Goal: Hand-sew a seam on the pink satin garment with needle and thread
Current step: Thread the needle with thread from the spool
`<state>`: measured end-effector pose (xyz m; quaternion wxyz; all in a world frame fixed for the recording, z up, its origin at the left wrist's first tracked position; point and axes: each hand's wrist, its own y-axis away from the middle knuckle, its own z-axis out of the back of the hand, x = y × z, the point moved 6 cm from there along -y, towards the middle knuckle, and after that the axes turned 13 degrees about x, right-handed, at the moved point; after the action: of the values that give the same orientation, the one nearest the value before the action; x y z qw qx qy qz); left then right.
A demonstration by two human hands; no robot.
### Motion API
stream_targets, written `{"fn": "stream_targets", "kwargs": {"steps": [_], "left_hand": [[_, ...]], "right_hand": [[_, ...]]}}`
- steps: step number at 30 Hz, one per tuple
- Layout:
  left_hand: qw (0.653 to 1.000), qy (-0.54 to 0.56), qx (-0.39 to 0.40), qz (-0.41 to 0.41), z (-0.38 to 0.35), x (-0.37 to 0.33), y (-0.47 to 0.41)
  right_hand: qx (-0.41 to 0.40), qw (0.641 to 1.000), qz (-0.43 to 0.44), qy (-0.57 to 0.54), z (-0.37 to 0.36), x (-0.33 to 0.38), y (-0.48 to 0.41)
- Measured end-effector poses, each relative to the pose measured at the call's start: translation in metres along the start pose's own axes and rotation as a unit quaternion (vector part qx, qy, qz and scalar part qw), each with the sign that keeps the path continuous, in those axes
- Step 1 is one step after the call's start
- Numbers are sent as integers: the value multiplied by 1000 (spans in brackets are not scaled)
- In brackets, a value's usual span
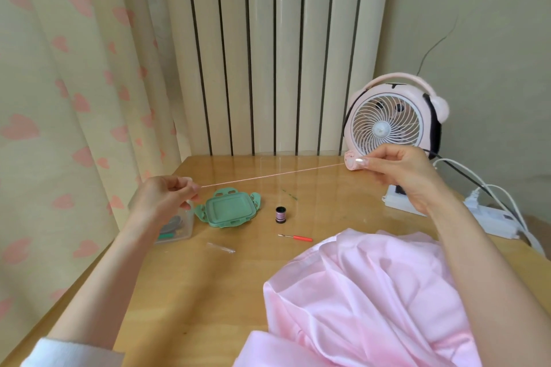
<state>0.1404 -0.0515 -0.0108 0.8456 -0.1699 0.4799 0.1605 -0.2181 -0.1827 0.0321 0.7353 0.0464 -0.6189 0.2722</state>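
Tautly, thread (268,177) runs from left hand (164,201) by table (208,292) edge to right hand (399,176).

No readable text, brand, number or sign in view. Spool (280,214): pink band, any print too small to tell. Fan (387,125): hub mark indistinct. Power strip (492,217): surface blurred, nothing legible.
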Motion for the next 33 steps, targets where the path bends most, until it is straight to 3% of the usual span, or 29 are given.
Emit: {"fn": "stream_targets", "kwargs": {"steps": [7,11,16,21,25,28,30,33], "left_hand": [[999,-37,20,-2,-23,-9,5],[997,-31,73,17,-38,-4,5],[982,-98,156,32,-69,5,6],[962,-215,166,18,-88,3,9],[935,-310,164,60,-82,21,8],[952,-230,202,21,-87,12,11],[966,-160,200,-32,-94,-10,17],[969,-73,216,-95,-107,-42,34]], "right_hand": [[-12,971,63,-229,-2,4,-1],[-18,955,71,-286,8,5,2],[-43,940,90,-326,12,9,3],[-74,956,135,-249,17,18,5],[-130,926,198,-295,43,33,14],[-102,946,194,-240,55,47,23],[-59,976,157,-136,40,49,22],[0,989,142,25,10,56,21]]}}
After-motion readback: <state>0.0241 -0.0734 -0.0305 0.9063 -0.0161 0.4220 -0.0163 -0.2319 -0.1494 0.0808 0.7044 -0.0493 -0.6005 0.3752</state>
